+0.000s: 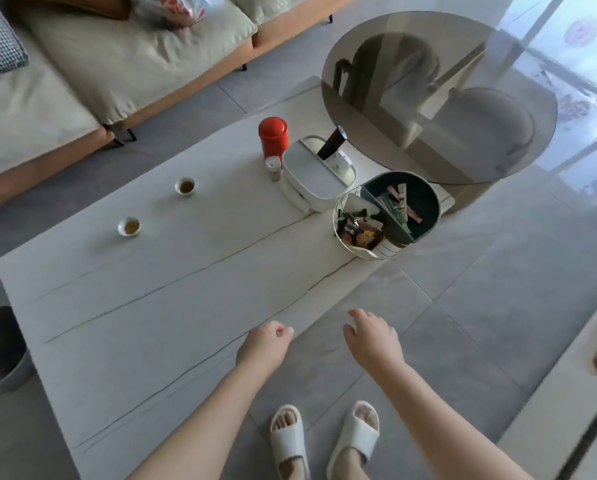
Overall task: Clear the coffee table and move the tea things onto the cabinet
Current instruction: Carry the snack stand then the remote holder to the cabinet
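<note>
Two small teacups [129, 226] [185, 186] with tea sat on the coffee table [151, 306] at ten o'clock, the red tin [273, 136] and white tea tray [316, 174] at twelve. Nothing looked moved yet. Left hand [264, 344] was loosely curled, right hand [373, 337] spread; both held nothing.

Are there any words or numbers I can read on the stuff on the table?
No text here is clear enough to quote.
Red canister: no label shows on this side.
White box: a small green mark on its label, too small to read.
Snack packets in the round divided tray: printed wrappers, too blurred to read.
Plastic bag on the sofa: red printing, too blurred to read.
Two tea cups: no writing.
</note>
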A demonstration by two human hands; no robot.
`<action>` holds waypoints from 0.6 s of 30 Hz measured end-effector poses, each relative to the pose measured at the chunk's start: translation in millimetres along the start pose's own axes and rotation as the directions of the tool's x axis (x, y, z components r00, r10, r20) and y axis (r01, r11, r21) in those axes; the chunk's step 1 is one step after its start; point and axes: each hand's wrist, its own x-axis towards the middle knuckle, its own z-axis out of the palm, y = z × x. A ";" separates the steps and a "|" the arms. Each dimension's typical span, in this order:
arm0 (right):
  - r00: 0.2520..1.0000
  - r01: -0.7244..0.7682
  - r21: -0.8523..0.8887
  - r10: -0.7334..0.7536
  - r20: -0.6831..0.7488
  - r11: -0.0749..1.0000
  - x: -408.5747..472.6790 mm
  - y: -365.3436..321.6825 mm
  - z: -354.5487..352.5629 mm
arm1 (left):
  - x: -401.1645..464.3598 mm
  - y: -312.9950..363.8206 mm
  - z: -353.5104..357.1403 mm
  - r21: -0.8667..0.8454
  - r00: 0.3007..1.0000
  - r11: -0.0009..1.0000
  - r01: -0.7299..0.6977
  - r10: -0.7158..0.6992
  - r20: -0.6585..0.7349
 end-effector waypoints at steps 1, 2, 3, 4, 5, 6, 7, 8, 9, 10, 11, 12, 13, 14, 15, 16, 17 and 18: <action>1.000 -0.007 -0.004 0.007 -0.001 1.000 7.7 1.8 -4.3 | 5.5 6.0 -0.4 -0.008 1.000 1.000 -0.003 0.003 -0.001; 1.000 -0.014 -0.005 0.014 -0.001 1.000 15.7 4.6 -8.6 | 11.2 13.4 0.0 -0.014 1.000 1.000 -0.008 0.008 0.000; 1.000 -0.023 0.000 0.023 -0.001 1.000 24.0 8.4 -13.0 | 17.4 21.7 1.1 -0.021 1.000 1.000 -0.014 0.014 -0.001; 0.999 -0.038 0.011 0.038 0.002 0.999 32.7 13.0 -17.4 | 24.1 30.8 2.5 -0.026 1.000 0.999 -0.024 0.024 -0.005; 0.998 -0.056 0.023 0.056 0.014 0.998 41.8 18.6 -21.6 | 30.9 40.5 4.1 -0.028 0.999 0.999 -0.033 0.033 -0.008; 0.997 -0.077 0.042 0.075 0.034 0.996 50.7 25.4 -25.5 | 37.1 50.6 6.0 -0.034 0.999 0.999 -0.037 0.036 -0.006; 0.994 -0.099 0.069 0.095 0.052 0.993 60.5 33.1 -29.5 | 43.3 60.9 8.6 -0.052 0.999 0.998 -0.035 0.035 -0.005; 0.990 -0.128 0.107 0.121 0.067 0.986 71.5 41.0 -34.1 | 50.5 72.3 11.0 -0.076 0.999 0.996 -0.035 0.035 -0.002; 0.984 -0.167 0.153 0.155 0.084 0.974 82.8 49.3 -38.8 | 58.5 83.8 13.6 -0.097 0.999 0.995 -0.036 0.036 0.005; 0.976 -0.210 0.204 0.193 0.099 0.956 94.2 57.9 -43.2 | 67.0 95.5 16.3 -0.115 0.999 0.993 -0.036 0.037 0.011; 0.967 -0.251 0.255 0.230 0.109 0.934 105.9 66.2 -47.1 | 76.1 107.0 19.2 -0.136 0.999 0.990 -0.034 0.036 0.012; 0.957 -0.290 0.299 0.267 0.114 0.909 118.2 74.6 -50.3 | 86.3 118.5 22.7 -0.160 0.999 0.987 -0.031 0.033 0.012; 0.946 -0.324 0.336 0.303 0.116 0.884 130.7 82.8 -53.1 | 96.8 129.7 26.2 -0.188 1.000 0.982 -0.022 0.025 0.015; 0.935 -0.353 0.369 0.335 0.115 0.860 142.9 90.3 -55.5 | 107.6 139.8 29.6 -0.215 1.000 0.977 -0.007 0.012 0.019; 0.924 -0.378 0.403 0.364 0.115 0.833 154.7 96.8 -57.7 | 119.0 149.0 33.1 -0.237 1.000 0.972 0.009 -0.003 0.022; 0.914 -0.398 0.438 0.387 0.119 0.806 166.0 102.9 -59.1 | 130.3 156.8 36.5 -0.257 1.000 0.966 0.023 -0.018 0.024; 0.904 -0.417 0.476 0.409 0.127 0.774 176.8 108.0 -59.7 | 141.3 163.0 40.1 -0.281 0.999 0.959 0.035 -0.029 0.026; 0.891 -0.436 0.520 0.432 0.138 0.735 187.3 112.4 -59.9 | 152.0 168.2 43.5 -0.308 0.999 0.950 0.045 -0.038 0.027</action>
